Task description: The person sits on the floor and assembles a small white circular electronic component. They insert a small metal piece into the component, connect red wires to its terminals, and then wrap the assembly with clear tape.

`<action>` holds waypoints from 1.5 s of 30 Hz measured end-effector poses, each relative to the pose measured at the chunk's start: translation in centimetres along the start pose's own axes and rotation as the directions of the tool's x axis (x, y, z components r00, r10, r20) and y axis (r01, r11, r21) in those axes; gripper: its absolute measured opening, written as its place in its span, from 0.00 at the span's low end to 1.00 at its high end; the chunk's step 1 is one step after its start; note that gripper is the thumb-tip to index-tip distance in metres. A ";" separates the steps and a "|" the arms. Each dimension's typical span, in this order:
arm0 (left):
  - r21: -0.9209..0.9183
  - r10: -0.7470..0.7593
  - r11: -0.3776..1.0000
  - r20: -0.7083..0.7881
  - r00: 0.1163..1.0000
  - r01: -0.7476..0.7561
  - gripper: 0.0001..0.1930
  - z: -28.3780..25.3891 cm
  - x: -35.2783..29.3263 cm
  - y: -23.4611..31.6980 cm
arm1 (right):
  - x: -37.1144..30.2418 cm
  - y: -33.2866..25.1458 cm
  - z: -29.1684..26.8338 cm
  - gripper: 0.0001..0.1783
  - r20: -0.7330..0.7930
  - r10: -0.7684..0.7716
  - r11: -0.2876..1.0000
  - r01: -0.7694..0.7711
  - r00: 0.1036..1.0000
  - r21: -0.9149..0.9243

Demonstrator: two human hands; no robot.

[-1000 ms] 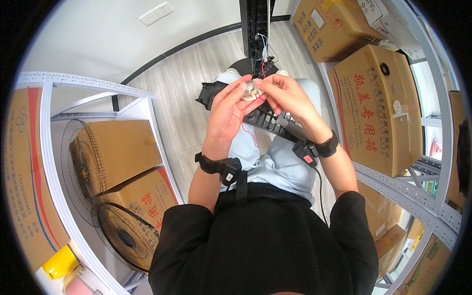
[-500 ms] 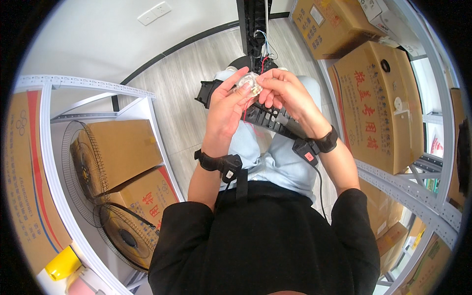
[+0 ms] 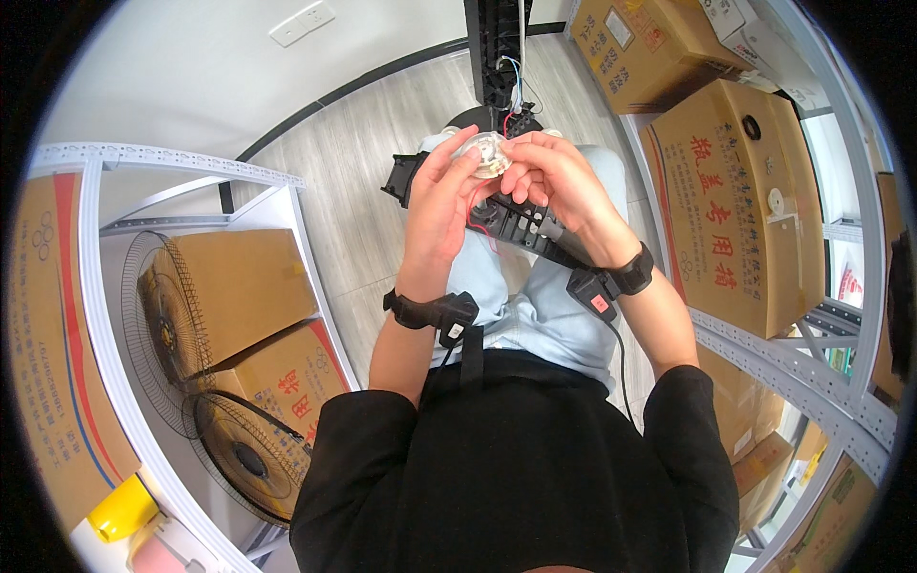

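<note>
A small round part of clear, whitish plastic (image 3: pixel 491 158) is held up between my hands, above my lap. My left hand (image 3: pixel 441 196) grips its left side, thumb in front and fingers behind. The thumb and forefinger of my right hand (image 3: pixel 562 181) pinch its right edge, with the other fingers curled. A thin red wire (image 3: pixel 480 224) hangs below the part; where it joins is hidden. Under my hands, a long black plastic housing (image 3: pixel 521 229) lies across my thighs. Beyond it rises a black column (image 3: pixel 495 53) with loose blue and red wires near its lower end.
To the left, a metal shelf (image 3: pixel 181 164) holds cardboard boxes (image 3: pixel 239 286) and wire fan grilles (image 3: pixel 162 325). Another shelf on the right carries large cardboard boxes (image 3: pixel 721 229). Both wrists wear black strapped devices (image 3: pixel 435 312) with cables. A white wall with a socket (image 3: pixel 304 24) stands ahead.
The round part has tilted in my fingers, showing a clearer, flatter face. My left hand has shifted slightly right, and the red wire now hangs in a wider curve.
</note>
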State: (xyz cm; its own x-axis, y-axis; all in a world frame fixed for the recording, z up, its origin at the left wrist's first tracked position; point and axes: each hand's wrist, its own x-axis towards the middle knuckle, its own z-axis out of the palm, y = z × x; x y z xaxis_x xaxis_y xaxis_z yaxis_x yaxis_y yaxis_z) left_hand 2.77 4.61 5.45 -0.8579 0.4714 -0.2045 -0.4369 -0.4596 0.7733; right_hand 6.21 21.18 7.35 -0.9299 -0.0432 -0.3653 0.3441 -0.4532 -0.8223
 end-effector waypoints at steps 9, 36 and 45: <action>0.169 0.042 0.985 0.012 0.999 -0.044 0.19 -0.7 -0.3 0.5 | -0.2 -0.2 0.1 0.12 -0.030 0.000 1.000 0.001 1.000 0.021; 0.177 0.377 0.894 0.200 0.904 -0.412 0.17 0.1 -1.1 0.1 | -1.5 0.9 1.2 0.12 0.132 -0.341 0.923 0.358 0.931 -0.141; 0.245 0.373 0.880 0.176 0.911 -0.407 0.17 0.0 -1.4 0.6 | -1.8 0.7 1.2 0.12 0.140 -0.398 0.894 0.418 0.906 -0.161</action>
State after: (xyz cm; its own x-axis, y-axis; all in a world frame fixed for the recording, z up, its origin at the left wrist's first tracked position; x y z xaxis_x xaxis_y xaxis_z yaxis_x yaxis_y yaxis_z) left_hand 3.71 3.69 6.14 -0.8967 0.3910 0.2077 0.0313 -0.4119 0.9107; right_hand 7.98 19.87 7.98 -0.9982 0.0166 0.0576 -0.0600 -0.2797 -0.9582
